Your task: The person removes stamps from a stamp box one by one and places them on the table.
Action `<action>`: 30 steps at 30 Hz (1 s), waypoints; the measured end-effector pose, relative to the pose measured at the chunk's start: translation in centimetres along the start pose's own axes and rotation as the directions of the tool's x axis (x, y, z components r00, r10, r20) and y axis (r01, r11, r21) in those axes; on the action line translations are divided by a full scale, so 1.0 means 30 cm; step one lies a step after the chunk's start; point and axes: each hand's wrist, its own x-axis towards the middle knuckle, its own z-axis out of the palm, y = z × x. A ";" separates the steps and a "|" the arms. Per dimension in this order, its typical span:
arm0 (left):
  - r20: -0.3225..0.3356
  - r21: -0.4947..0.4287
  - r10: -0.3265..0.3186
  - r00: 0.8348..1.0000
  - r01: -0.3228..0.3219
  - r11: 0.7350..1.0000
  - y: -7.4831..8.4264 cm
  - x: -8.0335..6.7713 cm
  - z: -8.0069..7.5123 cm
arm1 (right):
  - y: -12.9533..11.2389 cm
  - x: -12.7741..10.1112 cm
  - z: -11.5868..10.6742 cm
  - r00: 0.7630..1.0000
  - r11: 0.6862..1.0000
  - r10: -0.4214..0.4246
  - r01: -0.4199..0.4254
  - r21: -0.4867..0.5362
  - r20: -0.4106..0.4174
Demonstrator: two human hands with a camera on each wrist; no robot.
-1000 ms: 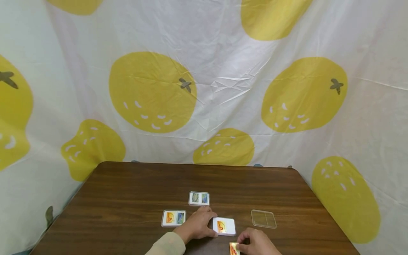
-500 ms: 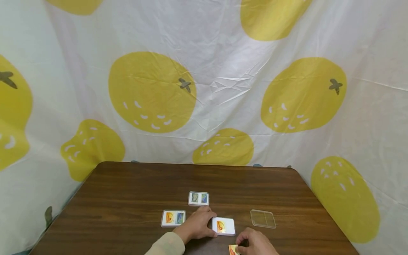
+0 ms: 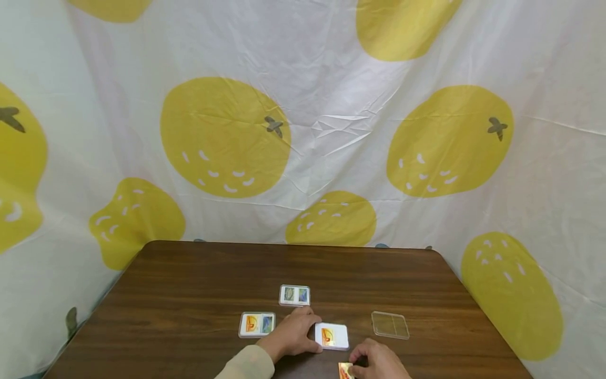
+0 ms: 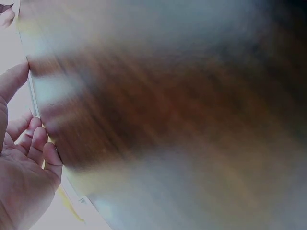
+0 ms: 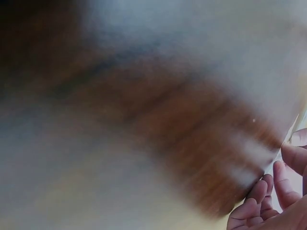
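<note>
My left hand (image 3: 294, 332) holds a flat case with a white insert (image 3: 338, 337) by its left side, thumb at the near corner and fingers at the far one. An orange picture fills the insert's left half; its right half is white. To the right and nearer, my right hand (image 3: 382, 361) pinches a small orange-and-yellow picture card (image 3: 344, 370) between thumb and forefinger, low over the table. Part of that card is cut off by the frame. The wrist views show the left fingers (image 4: 38, 139) and right fingers (image 5: 259, 191) at their edges, with the held items barely visible.
A clear plastic cover (image 3: 390, 325) lies on the brown wooden table (image 3: 199, 284), right of the white case. Left of my left hand lies a case with two pictures (image 3: 257, 324); another two-picture case (image 3: 295, 295) lies farther back. A lemon-print cloth (image 3: 331, 158) hangs behind.
My right hand has shifted slightly toward me and to the left with the small picture card. The left hand still holds the white case in place.
</note>
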 end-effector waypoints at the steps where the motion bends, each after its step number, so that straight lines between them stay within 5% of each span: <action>1: 0.000 -0.001 0.000 1.000 0.000 1.000 0.000 0.001 0.000 | 0.000 0.001 0.000 1.000 1.000 -0.006 0.006 0.000 -0.003; 30: 0.010 -0.034 -0.016 1.000 0.016 0.999 0.003 -0.002 0.000 | -0.043 0.038 -0.033 0.999 0.991 0.048 -0.048 0.123 -0.004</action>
